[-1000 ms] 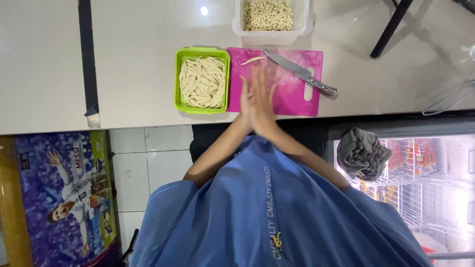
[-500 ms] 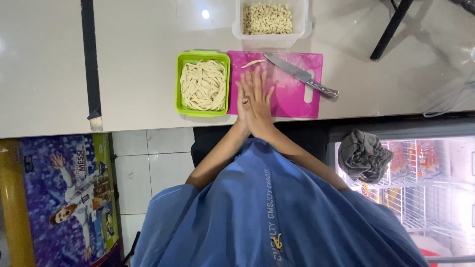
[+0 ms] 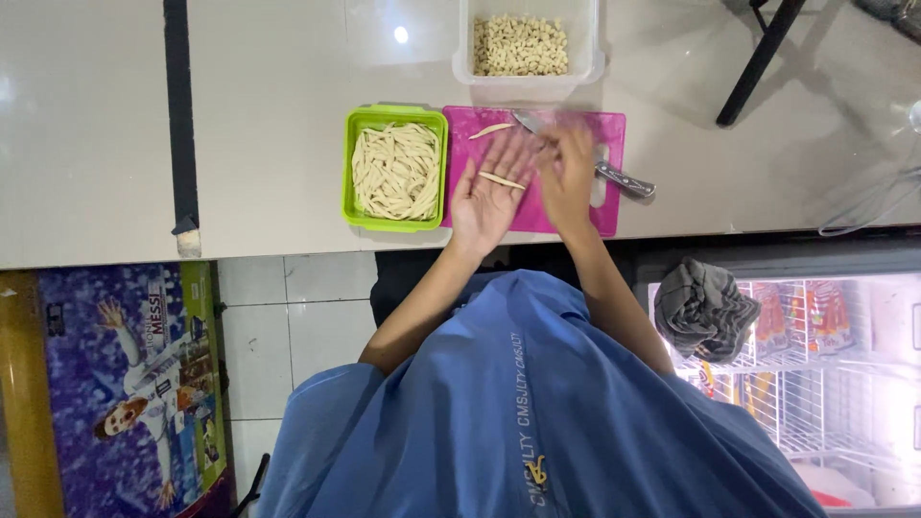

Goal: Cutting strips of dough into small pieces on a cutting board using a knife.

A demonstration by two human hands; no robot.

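Left hand (image 3: 491, 197) lies palm up and flat-open over the pink cutting board (image 3: 614, 216), a thin pale dough strip (image 3: 502, 179) resting across its fingers. Right hand (image 3: 568, 173), just beside it, is blurred; cannot tell its grip. A moment ago both palms were pressed together; now parted, so the rolled strip lies exposed. Second strip (image 3: 490, 130) beyond the left fingertips; knife (image 3: 614, 176) past the right hand. Left of the left hand, green tray (image 3: 346, 163) full of strips. Farther on the desk (image 3: 269, 96), clear tub (image 3: 463, 58) of small pieces.
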